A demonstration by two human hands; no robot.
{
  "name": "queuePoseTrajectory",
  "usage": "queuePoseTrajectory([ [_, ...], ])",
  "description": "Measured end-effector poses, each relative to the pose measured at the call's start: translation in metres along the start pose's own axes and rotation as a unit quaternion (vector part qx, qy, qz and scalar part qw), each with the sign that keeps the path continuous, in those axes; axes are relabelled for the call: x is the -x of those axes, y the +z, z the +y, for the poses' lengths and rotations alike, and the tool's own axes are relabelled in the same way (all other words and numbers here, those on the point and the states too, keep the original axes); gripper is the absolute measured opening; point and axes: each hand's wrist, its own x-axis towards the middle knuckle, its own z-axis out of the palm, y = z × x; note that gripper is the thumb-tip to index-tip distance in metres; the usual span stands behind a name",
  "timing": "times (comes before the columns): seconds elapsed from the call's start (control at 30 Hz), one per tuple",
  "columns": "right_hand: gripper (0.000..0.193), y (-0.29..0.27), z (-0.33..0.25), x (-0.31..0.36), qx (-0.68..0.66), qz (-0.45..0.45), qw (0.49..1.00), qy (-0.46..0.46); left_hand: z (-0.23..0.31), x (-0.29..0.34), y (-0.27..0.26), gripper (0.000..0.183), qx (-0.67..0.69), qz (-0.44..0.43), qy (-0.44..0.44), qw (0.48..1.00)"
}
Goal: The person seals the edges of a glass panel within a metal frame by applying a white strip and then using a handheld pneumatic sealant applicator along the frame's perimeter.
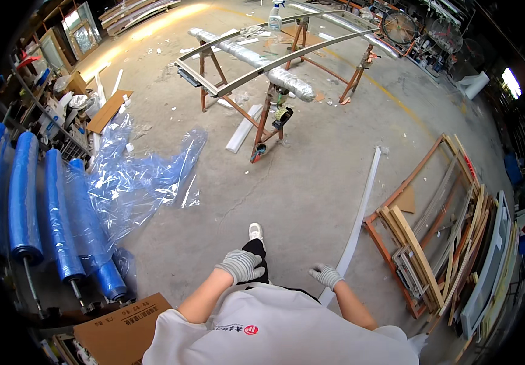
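My left hand (240,266), in a grey-and-white striped knit glove, hangs in front of my dark trouser leg. Its fingers are loosely bent and slightly apart, holding nothing that I can see. My right hand (327,275) wears a matching glove and hovers over the concrete floor with its fingers apart. Beside it, a long white strip (360,222) lies on the floor and passes behind my wrist. Farther off, a long metal frame (247,78) rests across rusty trestles (262,121) and a roll wrapped in silvery film (256,58). A spray bottle (275,21) stands by the frame.
Blue film rolls (61,219) on metal rods line the left, with crumpled clear film (147,176) spread beside them. A cardboard box (125,331) is at the lower left. On the right, a rusty rack (390,261) holds wooden strips and frames. Scraps litter the floor.
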Motion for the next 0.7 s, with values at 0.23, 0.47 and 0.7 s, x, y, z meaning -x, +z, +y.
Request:
queuePoseTrajectory([
  [0.23,0.041,-0.097,-0.016,-0.09,-0.03,0.079,0.996,0.035,-0.079,-0.111,-0.098,0.046,-0.01,0.052,-0.023,0.998],
  [0.47,0.039,-0.167,-0.01,-0.142,-0.022,0.092,0.99,0.104,-0.113,-0.221,-0.232,0.037,-0.075,0.183,-0.013,0.98],
  [0.7,0.037,-0.219,0.041,-0.214,-0.082,0.109,0.98,0.142,-0.097,-0.31,-0.303,0.036,-0.052,0.186,0.038,0.98],
])
